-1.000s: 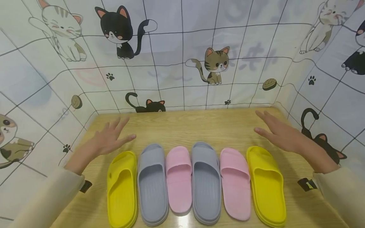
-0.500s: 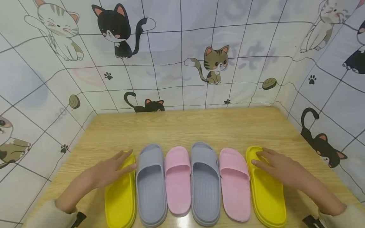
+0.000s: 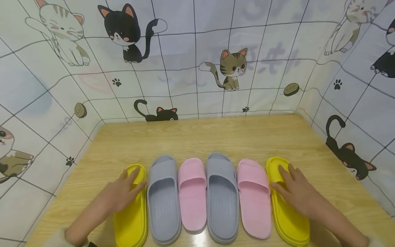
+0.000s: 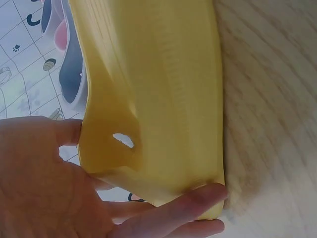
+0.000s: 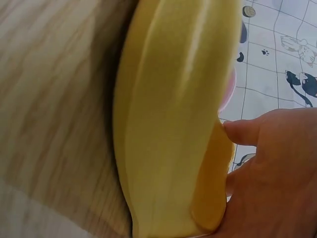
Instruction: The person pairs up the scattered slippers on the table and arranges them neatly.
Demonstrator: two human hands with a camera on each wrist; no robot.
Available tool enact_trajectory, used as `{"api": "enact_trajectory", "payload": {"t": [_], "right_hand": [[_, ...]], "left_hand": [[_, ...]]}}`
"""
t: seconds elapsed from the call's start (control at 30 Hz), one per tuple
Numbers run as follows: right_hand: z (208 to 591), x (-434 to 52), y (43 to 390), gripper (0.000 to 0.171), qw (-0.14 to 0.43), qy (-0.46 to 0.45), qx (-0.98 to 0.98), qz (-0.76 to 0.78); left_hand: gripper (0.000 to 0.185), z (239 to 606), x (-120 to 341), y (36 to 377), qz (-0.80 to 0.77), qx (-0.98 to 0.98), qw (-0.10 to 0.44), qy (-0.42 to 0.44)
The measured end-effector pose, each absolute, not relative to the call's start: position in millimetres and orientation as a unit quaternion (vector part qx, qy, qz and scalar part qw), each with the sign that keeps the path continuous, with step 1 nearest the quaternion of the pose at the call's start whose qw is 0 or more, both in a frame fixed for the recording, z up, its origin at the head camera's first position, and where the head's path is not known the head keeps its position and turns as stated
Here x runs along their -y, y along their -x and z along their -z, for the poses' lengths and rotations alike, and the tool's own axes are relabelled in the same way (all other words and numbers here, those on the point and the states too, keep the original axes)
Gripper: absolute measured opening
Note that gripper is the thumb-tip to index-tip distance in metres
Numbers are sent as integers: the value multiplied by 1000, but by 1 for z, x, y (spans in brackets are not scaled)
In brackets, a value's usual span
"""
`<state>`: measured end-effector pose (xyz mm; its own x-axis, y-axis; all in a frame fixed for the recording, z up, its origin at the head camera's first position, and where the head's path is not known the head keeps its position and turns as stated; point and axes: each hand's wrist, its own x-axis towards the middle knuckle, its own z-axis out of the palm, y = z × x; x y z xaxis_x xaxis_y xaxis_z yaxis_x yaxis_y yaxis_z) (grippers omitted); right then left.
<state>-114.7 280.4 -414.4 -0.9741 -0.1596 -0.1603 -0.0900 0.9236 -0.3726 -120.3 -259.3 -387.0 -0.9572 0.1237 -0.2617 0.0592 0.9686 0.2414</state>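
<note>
Left hand [image 3: 121, 195]: fingers wrapping the strap of the left yellow slipper [image 3: 131, 219], gripping it.
Right hand [image 3: 297, 193]: likewise gripping the right yellow slipper [image 3: 290, 219].
Between hands: grey and pink slippers on the bench [image 3: 197, 137].

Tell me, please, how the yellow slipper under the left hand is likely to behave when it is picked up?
The left yellow slipper looks like thick moulded foam, so it is probably light and springy rather than floppy. Its broad flat sole should not roll. The left hand lies over the strap, whose smooth surface might slide a little.

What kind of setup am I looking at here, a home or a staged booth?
Probably a staged tabletop booth: a wooden table enclosed on three sides by a cat-print backdrop, with six slippers in a neat row, each hand on an outer yellow slipper.
</note>
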Motion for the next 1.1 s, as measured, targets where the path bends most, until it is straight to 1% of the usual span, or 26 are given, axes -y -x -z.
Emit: {"api": "enact_trajectory", "payload": {"t": [0.13,0.27,0.6,0.9,1.1], "right_hand": [[416,-282,117,88,93,65,-976,184],[415,-284,124,85,84,77,-977,181],[414,-295,148,82,83,119,-969,201],[414,-301,174,85,93,117,-969,199],[412,-310,194,87,106,115,-967,201]], "left_hand": [[78,389,259,122,-113,-984,128,-49],[76,389,261,125,-103,-986,124,-51],[68,390,267,146,-90,-988,108,-64],[69,391,270,168,-77,-989,107,-65],[71,391,274,184,-78,-988,117,-63]]}}
